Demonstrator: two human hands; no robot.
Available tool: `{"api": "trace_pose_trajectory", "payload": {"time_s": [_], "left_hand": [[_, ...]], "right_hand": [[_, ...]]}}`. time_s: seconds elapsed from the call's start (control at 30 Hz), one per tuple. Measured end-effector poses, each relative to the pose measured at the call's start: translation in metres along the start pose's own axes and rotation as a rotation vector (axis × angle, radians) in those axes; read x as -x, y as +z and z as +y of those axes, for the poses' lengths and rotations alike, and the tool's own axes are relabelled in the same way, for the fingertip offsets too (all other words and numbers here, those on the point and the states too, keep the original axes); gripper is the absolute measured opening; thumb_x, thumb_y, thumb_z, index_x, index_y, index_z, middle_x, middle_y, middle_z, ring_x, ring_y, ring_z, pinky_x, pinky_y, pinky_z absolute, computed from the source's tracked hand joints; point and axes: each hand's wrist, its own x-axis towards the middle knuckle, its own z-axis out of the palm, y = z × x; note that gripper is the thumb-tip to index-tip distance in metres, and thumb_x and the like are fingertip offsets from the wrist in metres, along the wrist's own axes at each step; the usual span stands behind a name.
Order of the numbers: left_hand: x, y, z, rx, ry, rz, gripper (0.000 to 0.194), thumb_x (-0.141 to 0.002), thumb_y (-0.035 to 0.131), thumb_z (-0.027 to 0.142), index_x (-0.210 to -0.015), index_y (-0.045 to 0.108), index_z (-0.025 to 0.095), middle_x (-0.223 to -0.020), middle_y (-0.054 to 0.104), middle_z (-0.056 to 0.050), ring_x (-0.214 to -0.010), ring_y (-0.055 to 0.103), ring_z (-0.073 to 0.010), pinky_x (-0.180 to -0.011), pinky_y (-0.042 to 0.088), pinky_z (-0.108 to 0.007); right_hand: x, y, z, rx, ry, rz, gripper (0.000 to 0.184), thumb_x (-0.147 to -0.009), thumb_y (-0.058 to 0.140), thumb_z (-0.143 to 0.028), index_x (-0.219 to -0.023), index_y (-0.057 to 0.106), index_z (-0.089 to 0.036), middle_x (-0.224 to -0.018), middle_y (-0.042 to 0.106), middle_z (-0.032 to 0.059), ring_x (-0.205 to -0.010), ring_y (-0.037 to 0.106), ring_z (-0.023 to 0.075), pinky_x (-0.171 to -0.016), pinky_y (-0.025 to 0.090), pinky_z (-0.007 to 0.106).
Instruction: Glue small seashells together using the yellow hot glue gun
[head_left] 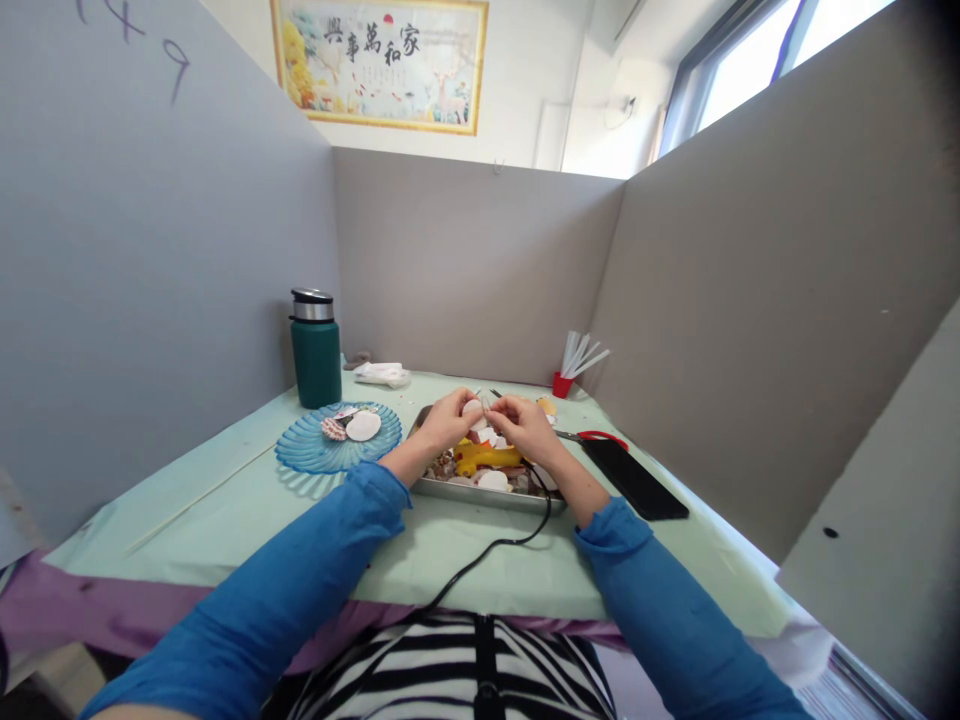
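My left hand (450, 420) is closed, with a white round disc (473, 408) pinched between thumb and fingers. Close beside it, my right hand (523, 425) has its fingertips pressed together near the disc's edge; whatever is in them is too small to make out. Both hands are above a metal tray (480, 493). Inside the tray a yellow glue gun (486, 459) lies on its side among shells and white discs (493, 481). Its black cord (487, 550) runs over the tray's front rim toward my lap.
On the left, a blue glass plate (300, 445) bears shells and a white disc, with a green bottle (316, 350) behind it. Red-handled scissors (606, 438) and a black phone-like slab (634, 480) lie at right. Translucent sticks stand in a red cup (562, 385). Grey partitions (480, 260) enclose the table.
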Motion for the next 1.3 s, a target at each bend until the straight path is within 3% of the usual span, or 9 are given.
{"api": "trace_pose_trajectory", "payload": {"time_s": [0.23, 0.47, 1.0, 1.3], "left_hand": [[0.0045, -0.0010, 0.0038, -0.122, 0.001, -0.057, 0.026, -0.079, 0.054, 0.039, -0.094, 0.055, 0.018, -0.076, 0.061, 0.001, -0.058, 0.060, -0.0105, -0.052, 0.045, -0.019], [0.0043, -0.0052, 0.0086, -0.416, 0.130, 0.030, 0.033, -0.080, 0.048, 0.045, -0.082, 0.066, 0.017, -0.068, 0.060, 0.001, -0.065, 0.052, -0.0124, -0.057, 0.038, -0.020], [0.0007, -0.0056, 0.0033, -0.262, 0.078, 0.070, 0.030, -0.078, 0.048, 0.040, -0.082, 0.065, 0.016, -0.070, 0.061, 0.000, -0.066, 0.054, -0.0132, -0.058, 0.041, -0.020], [0.0006, -0.0060, 0.0037, -0.282, 0.056, 0.063, 0.029, -0.078, 0.049, 0.039, -0.084, 0.067, 0.016, -0.070, 0.063, -0.001, -0.066, 0.056, -0.0136, -0.059, 0.044, -0.020]], "right_hand": [[0.0008, -0.0004, 0.0014, 0.126, -0.043, 0.015, 0.017, -0.083, 0.053, -0.033, -0.077, 0.059, -0.018, -0.066, 0.062, -0.0005, -0.059, 0.052, 0.0117, -0.056, 0.037, 0.022], [0.0007, 0.0014, 0.0042, 0.174, -0.058, 0.005, 0.017, -0.083, 0.052, -0.031, -0.079, 0.063, -0.019, -0.067, 0.063, 0.0007, -0.060, 0.053, 0.0126, -0.056, 0.036, 0.022], [0.0012, 0.0007, 0.0015, 0.174, -0.054, -0.020, 0.029, -0.087, 0.049, -0.042, -0.075, 0.061, -0.018, -0.063, 0.061, 0.0003, -0.057, 0.051, 0.0120, -0.054, 0.035, 0.023], [0.0015, 0.0011, -0.0014, 0.178, -0.049, -0.068, 0.026, -0.085, 0.052, -0.036, -0.068, 0.058, -0.018, -0.059, 0.057, -0.0006, -0.055, 0.048, 0.0112, -0.053, 0.033, 0.023]]}}
